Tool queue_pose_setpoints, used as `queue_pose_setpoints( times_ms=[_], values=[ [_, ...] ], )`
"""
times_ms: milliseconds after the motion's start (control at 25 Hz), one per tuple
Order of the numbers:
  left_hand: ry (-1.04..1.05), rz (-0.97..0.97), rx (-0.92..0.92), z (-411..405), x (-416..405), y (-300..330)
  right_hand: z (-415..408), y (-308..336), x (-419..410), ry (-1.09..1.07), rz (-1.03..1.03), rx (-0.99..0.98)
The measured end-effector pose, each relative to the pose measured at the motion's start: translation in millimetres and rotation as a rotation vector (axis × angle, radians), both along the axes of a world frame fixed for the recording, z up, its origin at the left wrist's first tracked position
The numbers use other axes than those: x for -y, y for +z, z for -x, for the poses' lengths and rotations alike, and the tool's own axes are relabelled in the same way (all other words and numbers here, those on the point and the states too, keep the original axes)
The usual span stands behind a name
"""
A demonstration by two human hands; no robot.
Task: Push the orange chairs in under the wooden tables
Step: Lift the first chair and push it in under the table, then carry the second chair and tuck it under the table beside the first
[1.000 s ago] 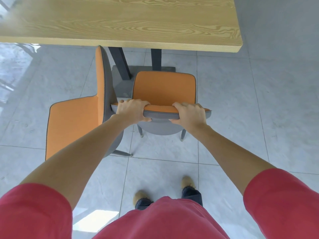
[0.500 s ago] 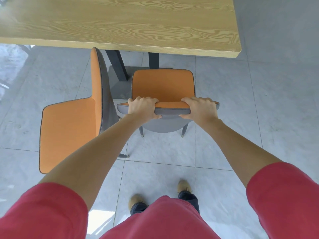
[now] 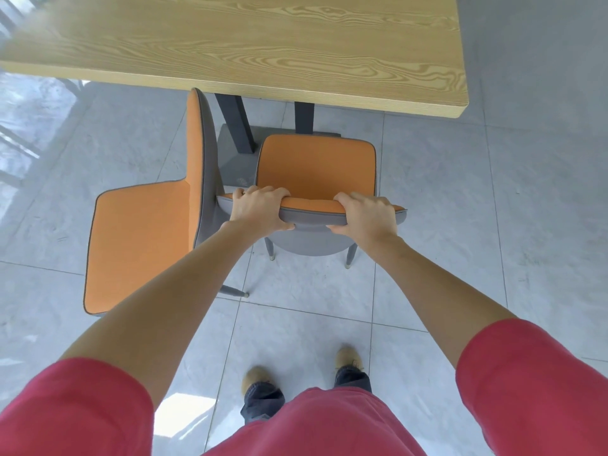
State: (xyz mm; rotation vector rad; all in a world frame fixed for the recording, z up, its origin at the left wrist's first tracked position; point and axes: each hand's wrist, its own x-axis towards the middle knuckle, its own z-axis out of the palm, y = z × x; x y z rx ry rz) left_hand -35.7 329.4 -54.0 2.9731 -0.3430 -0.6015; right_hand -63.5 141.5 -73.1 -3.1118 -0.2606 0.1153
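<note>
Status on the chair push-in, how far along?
Done: nothing visibly tucked in. In hand: left hand and right hand grip the backrest of the chair facing the table, its seat short of the wooden table edge. Left: push it under, then the sideways chair.

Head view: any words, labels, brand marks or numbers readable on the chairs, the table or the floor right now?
None readable. The wooden table shows only grain. The held orange chair and the side-turned orange chair bear no label. A faint round mark on the grey table base is too blurred to tell whether it is text.
</note>
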Motion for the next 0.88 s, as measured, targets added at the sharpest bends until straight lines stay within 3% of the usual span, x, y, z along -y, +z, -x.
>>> queue_pose_setpoints(
  times_ms=[160, 320, 400, 560, 880],
  values=[
    [0.019, 0.017, 0.03, 11, -1, 2, 1, 1, 1, 0.006, -0.003, -0.018],
    [-0.02, 0.083, 0.079, 27, -17, 8, 8, 9, -8, 0.223, -0.016, 0.092],
    [-0.016, 0.124, 0.094, 33, -25, 14, 13, 16, -29, 0.293, -0.061, 0.049],
    [0.028, 0.149, 0.161, 43, -52, 34, 21, 22, -76, 0.318, -0.072, 0.035],
    [0.14, 0.084, 0.128, 56, -135, 47, 10, 37, -131, 0.3, -0.089, 0.078]
  ],
)
